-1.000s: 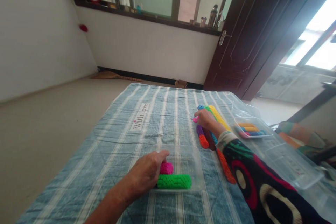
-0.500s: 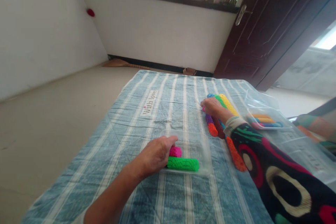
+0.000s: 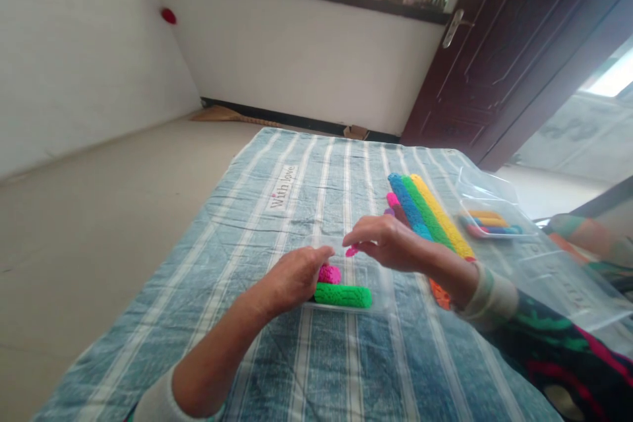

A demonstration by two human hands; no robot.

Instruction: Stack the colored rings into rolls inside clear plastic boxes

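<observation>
My left hand (image 3: pixel 291 280) rests curled on the left edge of a clear plastic tray (image 3: pixel 380 290), its fingers closed on the rim. In the tray lie a green textured roller (image 3: pixel 343 295) and a pink one (image 3: pixel 329 273). My right hand (image 3: pixel 383 242) hovers over the tray and pinches a small pink piece (image 3: pixel 351 250) between thumb and fingers. Behind it lies a row of long blue (image 3: pixel 406 203), green (image 3: pixel 426 211) and yellow (image 3: pixel 440 214) rollers, with an orange one (image 3: pixel 438 293) partly hidden by my wrist.
A blue striped cloth (image 3: pixel 297 211) covers the table. A second clear tray (image 3: pixel 487 221) with several coloured rollers sits at the right, next to a clear plastic lid (image 3: pixel 558 277). Bare floor lies left; a dark door stands behind.
My right hand has left the row of rollers and come toward the near tray carrying a small pink piece. My left hand stays on the tray's edge. The view tilted down.
</observation>
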